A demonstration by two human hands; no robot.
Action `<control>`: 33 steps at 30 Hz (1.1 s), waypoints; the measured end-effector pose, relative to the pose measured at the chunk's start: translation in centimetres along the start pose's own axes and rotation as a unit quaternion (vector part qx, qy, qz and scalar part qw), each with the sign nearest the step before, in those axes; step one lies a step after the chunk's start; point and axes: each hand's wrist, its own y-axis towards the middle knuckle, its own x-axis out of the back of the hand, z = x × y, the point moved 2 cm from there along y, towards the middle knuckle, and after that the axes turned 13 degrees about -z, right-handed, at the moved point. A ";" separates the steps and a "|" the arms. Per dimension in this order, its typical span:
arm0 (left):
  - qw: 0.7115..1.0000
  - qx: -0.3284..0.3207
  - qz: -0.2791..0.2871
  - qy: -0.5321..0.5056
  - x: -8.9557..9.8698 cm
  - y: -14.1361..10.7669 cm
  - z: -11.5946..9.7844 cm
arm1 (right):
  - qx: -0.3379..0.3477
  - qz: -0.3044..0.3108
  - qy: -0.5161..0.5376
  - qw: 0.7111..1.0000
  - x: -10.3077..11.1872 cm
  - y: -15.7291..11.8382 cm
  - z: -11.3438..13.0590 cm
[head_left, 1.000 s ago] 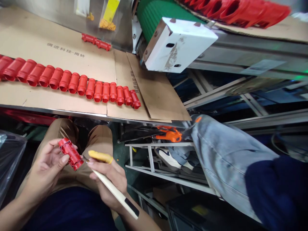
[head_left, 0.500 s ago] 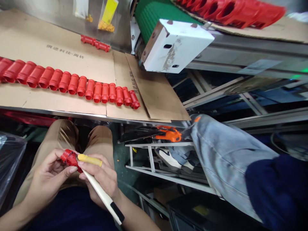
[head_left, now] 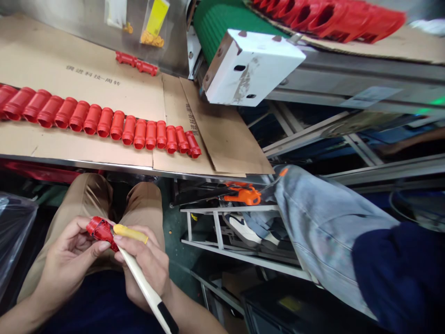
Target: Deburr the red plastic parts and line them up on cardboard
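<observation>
My left hand [head_left: 67, 260] grips a small red moulded plastic part [head_left: 99, 229] in its fingers, low in the view above my khaki-clad thighs [head_left: 104, 204]. My right hand [head_left: 142, 264] holds a cream-handled trimming tool [head_left: 142, 285] with a black band near its end. A yellow finger cover [head_left: 129, 233] lies along the top of that hand, against the red part. The tool's tip is hidden at the part. Farther off, a long row of red plastic tubes [head_left: 104, 127] lies on brown cardboard [head_left: 79, 79], with a short red piece [head_left: 136, 64] beyond it.
A green conveyor belt [head_left: 215, 28] and white metal box [head_left: 250, 67] stand above, with red parts [head_left: 330, 18] on cardboard. Orange-handled scissors [head_left: 243, 195] lie by a metal rack [head_left: 222, 232]. A co-worker's jeans-clad leg [head_left: 330, 227] is at right; black plastic [head_left: 14, 236] at left.
My hands have come together since the earliest frame. The red part has moved down and right against the yellow-covered finger and tool tip. The view has drifted slightly.
</observation>
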 end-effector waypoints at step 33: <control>0.995 0.074 0.016 -0.064 -0.5 0.1 0.0 | -0.169 0.062 0.120 0.976 1.1 0.6 -2.1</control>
